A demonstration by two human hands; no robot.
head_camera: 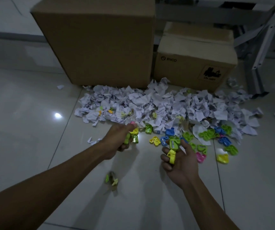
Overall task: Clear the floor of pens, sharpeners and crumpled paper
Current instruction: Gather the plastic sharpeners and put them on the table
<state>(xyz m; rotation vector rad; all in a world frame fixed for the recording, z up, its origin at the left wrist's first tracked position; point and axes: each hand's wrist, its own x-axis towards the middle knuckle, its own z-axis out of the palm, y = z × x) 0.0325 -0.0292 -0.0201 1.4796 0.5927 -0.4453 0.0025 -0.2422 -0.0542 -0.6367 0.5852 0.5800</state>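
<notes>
A wide heap of crumpled white paper [158, 103] lies on the tiled floor in front of two cardboard boxes. Several plastic sharpeners in green, blue, yellow and pink [208, 135] are scattered along its near edge. My left hand [116, 140] grips a bunch of green, yellow and pink sharpeners at the heap's near left edge. My right hand [178, 161], palm up, holds a yellow sharpener [171, 156] in its curled fingers, just in front of the scattered ones. A blurred green and yellow sharpener [111, 178] is below my left hand. No pens are visible.
A tall cardboard box [98, 40] and a smaller box marked PICO [193, 63] stand behind the heap. Grey metal frame legs [258, 63] rise at the right. Small paper scraps [92, 140] lie left of the sharpeners. The room is dim.
</notes>
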